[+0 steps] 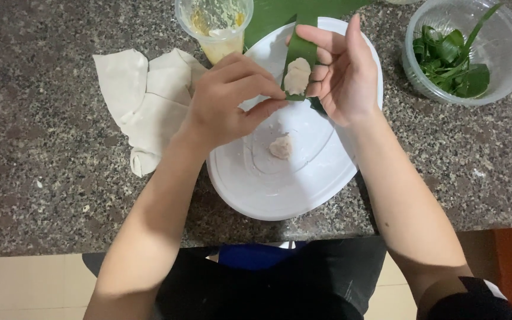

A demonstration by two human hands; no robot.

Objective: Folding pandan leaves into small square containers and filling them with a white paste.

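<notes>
Looking near to far: dark clothing at the near edge, speckled grey stone counter [42, 178] beyond it.
Nearest container: one shallow white oval plate [280, 189], holding one small pale lump of paste [281, 146].
Left hand [223, 104]: fingers pinched at the pale filling [297, 76] on the leaf strip.
Right hand [342, 71]: open, palm up over the plate, cradling one narrow green leaf strip [301, 56].
Left of plate: crumpled beige cloth [146, 101].
Far right: one clear round plastic bowl [505, 59], holding folded green leaves [451, 62]; their number is hard to tell.
Far middle: one clear plastic cup [216, 26] with yellowish residue, cut off at the top.
Hidden: plate's far rim behind both hands.
</notes>
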